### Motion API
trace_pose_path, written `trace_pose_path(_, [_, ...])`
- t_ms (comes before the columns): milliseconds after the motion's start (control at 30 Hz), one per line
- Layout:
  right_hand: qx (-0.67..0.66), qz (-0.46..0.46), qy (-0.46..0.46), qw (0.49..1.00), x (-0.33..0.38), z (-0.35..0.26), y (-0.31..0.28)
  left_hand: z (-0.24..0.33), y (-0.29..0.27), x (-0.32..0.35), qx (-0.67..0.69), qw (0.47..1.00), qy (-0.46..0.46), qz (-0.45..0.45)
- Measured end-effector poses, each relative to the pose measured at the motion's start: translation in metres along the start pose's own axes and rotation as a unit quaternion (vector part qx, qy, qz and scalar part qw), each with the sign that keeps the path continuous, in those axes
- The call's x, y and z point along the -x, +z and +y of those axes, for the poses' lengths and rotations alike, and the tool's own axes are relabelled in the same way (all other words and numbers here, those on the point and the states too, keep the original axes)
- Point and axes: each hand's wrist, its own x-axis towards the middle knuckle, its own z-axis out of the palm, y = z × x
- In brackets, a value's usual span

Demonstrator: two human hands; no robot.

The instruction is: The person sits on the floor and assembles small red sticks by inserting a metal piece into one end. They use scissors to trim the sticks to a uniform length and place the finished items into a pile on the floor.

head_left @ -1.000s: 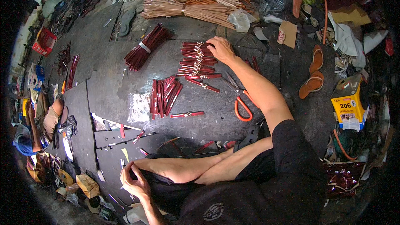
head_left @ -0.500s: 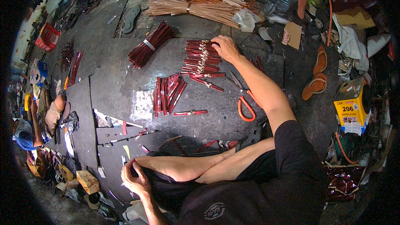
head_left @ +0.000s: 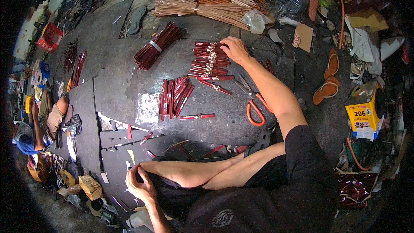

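My right hand [head_left: 236, 50] is at the right end of a row of short dark red straps [head_left: 210, 62] with small shiny metal fittings. Its bent fingers touch or hover over the top straps, and I see nothing gripped in it. By my bent knee rests my left hand [head_left: 141, 185], its fingers loosely curved with a gap to the thumb and nothing visible in it. Below the row is a loose pile of dark red strips [head_left: 174, 97], and one strap with a fitting [head_left: 197, 116] lies apart. Scissors with orange handles [head_left: 255, 111] lie under my right forearm, blades apart.
A banded bundle of dark red strips [head_left: 157, 45] lies farther back, with pale strip bundles [head_left: 202, 9] behind. Brown sandals [head_left: 328, 80] and a yellow can [head_left: 363, 110] stand to the right. Another person [head_left: 43, 121] sits at far left. Scraps litter the floor near my legs.
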Motion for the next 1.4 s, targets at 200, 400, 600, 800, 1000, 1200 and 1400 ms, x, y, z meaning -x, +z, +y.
trace_pose_path(200, [0.002,0.002,0.002,1.0,0.001,0.0,-0.003,0.001,0.0,0.0,-0.003,1.0,-0.004,0.0])
trace_pose_path(400, [0.024,0.008,-0.027,0.999,-0.002,-0.002,-0.001,-0.002,-0.001,0.001,0.004,1.0,-0.008,0.003])
trace_pose_path(600, [0.026,-0.051,0.042,0.997,-0.009,0.001,0.001,0.004,-0.001,-0.001,0.001,1.0,-0.018,0.002])
trace_pose_path(800, [0.021,-0.098,0.133,0.986,-0.017,0.0,-0.002,0.006,-0.002,-0.002,0.01,1.0,-0.01,0.004])
trace_pose_path(1000, [-0.015,-0.166,0.12,0.979,-0.019,0.007,-0.009,-0.002,0.001,0.001,0.019,1.0,-0.011,0.008])
trace_pose_path(1200, [0.004,-0.184,0.106,0.977,-0.015,0.009,-0.004,0.0,0.0,0.0,0.009,1.0,-0.005,0.009])
trace_pose_path(1400, [0.084,-0.123,0.183,0.972,0.001,-0.013,0.016,-0.006,0.003,0.004,0.016,1.0,-0.011,0.012])
